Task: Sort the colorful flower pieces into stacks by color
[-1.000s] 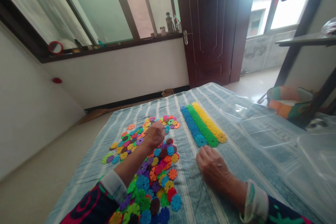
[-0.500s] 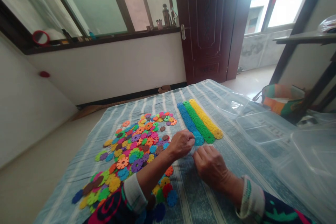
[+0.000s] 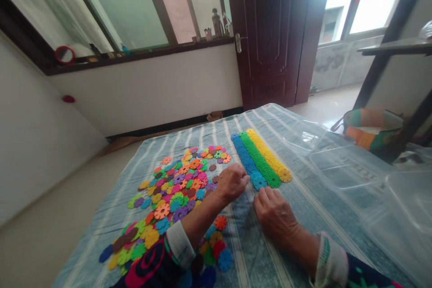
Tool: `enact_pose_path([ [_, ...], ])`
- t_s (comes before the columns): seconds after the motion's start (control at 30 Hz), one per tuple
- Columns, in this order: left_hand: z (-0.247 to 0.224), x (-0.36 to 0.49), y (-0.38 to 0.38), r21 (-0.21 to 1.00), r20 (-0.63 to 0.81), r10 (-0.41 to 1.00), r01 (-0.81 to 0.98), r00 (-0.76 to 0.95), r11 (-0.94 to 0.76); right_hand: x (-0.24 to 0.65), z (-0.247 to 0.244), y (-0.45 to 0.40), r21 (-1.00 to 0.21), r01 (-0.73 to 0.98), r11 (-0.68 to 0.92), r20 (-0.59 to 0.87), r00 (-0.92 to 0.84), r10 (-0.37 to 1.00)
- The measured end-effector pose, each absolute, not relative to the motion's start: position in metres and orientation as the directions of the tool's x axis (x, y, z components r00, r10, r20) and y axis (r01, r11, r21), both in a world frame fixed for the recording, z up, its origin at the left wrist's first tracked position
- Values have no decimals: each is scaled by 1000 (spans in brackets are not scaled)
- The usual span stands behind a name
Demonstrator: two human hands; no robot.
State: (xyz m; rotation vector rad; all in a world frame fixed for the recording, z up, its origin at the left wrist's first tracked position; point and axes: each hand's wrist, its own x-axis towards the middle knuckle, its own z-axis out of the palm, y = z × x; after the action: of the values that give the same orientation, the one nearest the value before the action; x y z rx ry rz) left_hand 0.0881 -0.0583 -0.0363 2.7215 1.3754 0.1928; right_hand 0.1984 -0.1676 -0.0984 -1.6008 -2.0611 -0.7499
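Three straight rows of overlapping notched plastic discs lie side by side on the cloth: a blue row (image 3: pixel 245 158), a green row (image 3: pixel 259 162) and a yellow row (image 3: pixel 268 155). My left hand (image 3: pixel 233 183) is closed just left of the blue row's near end, over the edge of a loose heap of mixed-colour discs (image 3: pixel 182 180). Below that same end, my right hand (image 3: pixel 276 213) rests with its fingers curled together, very close to the last blue disc (image 3: pixel 259 182). Whatever either hand may hold is hidden by the fingers.
A striped blue cloth (image 3: pixel 256 252) covers the surface. Clear plastic boxes (image 3: pixel 347 162) stand along its right side, with an orange and green bag (image 3: pixel 367 128) beyond them. More loose discs (image 3: pixel 219 249) lie near my left forearm. A dark red door (image 3: pixel 270 36) is behind.
The view has shifted slightly, moving the whole scene a little to the right. My left hand sits slightly farther from the blue row's end; both hands remain closed.
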Motion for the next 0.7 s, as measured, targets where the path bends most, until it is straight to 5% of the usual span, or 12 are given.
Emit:
enact_pose_path([
  [0.33, -27, 47, 18, -99, 110, 926, 931, 361, -351, 196, -98, -169, 180, 968, 177, 620, -251, 743],
  [0.7, -26, 44, 51, -189, 27, 911, 897, 411, -399, 196, -98, -169, 170, 968, 184, 617, -250, 746],
])
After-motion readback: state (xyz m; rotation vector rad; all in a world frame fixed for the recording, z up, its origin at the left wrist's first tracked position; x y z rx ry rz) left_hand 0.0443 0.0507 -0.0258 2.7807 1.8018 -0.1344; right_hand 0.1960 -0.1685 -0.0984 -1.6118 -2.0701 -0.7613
